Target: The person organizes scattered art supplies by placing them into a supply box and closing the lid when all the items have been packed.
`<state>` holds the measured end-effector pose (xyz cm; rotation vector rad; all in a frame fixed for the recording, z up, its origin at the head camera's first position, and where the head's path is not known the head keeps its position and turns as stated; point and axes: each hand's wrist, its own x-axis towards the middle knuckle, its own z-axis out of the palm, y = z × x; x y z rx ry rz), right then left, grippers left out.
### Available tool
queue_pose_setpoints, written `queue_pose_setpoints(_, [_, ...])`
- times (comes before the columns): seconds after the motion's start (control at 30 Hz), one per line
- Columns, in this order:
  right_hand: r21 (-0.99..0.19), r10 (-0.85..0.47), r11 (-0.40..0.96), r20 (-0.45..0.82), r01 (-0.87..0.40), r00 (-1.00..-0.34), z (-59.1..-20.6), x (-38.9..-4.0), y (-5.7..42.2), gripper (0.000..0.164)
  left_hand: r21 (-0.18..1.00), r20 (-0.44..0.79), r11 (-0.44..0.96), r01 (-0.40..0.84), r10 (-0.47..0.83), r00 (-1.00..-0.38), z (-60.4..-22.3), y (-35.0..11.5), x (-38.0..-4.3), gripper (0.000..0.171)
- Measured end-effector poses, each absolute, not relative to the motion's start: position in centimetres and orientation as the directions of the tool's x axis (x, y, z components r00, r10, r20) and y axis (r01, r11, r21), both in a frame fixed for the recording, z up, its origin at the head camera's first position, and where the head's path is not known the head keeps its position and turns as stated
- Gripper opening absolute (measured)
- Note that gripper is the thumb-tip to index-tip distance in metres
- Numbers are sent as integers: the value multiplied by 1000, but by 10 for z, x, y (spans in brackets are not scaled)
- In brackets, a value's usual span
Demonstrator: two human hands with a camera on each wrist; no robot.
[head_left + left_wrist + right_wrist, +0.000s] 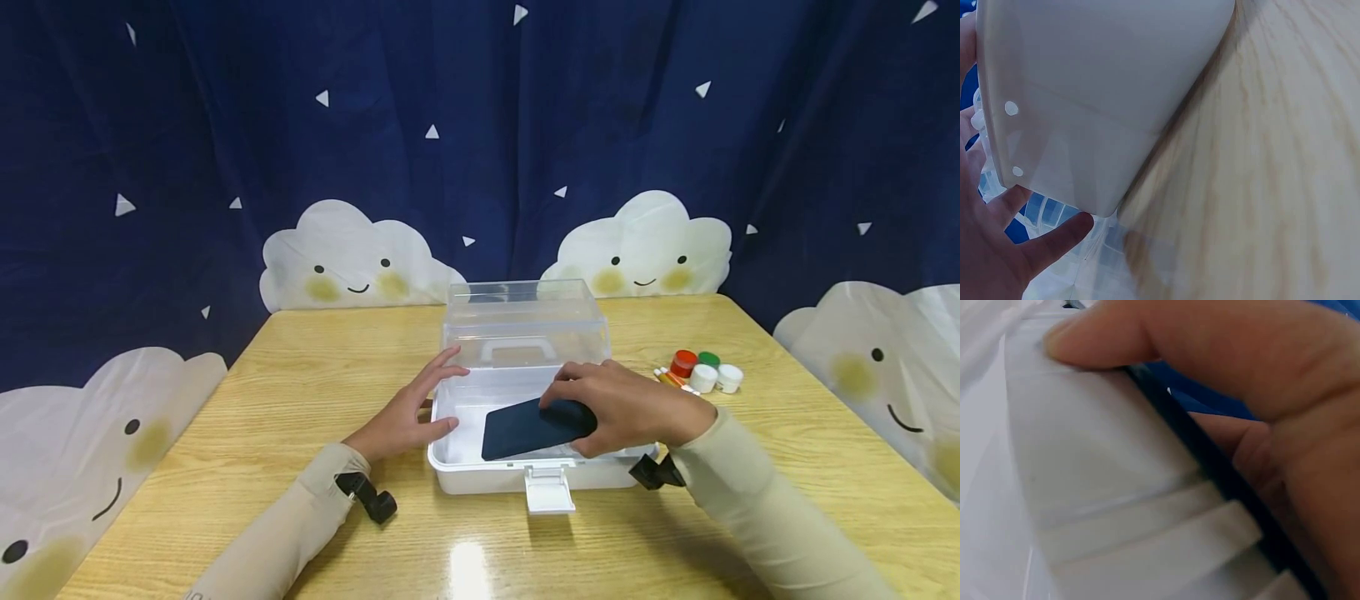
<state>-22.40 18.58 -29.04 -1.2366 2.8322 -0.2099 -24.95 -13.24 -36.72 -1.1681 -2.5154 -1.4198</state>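
A white plastic box (480, 482) stands on the table, its clear lid (525, 304) swung up behind it and its front latch (550, 492) hanging down. My right hand (615, 404) grips a dark, flat rectangular case (517, 432) by its right end, tilted over the box's inside. From the right wrist, the case's dark edge (1179, 431) shows beside a pale surface with bands across it; the exact kind is unclear. My left hand (408, 417) is at the box's left end, fingers spread. In the left wrist view its thumb (1060, 240) lies by the box's lower corner.
Right of the box stand small jars: a red-lidded one (683, 363), a green-lidded one (708, 359) and a white one (703, 379). Orange and white sticks (667, 377) lie beside them. A dark blue curtain (480, 100) with clouds hangs behind the wooden table (345, 350).
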Motion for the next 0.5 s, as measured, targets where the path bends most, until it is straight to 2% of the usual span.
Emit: queue_pose_setpoints(0.5, [-188,-682,727,-90,-660,-726,-290,-223,182,48,716,367,314,623,591,-719,-369,-133,-251,61])
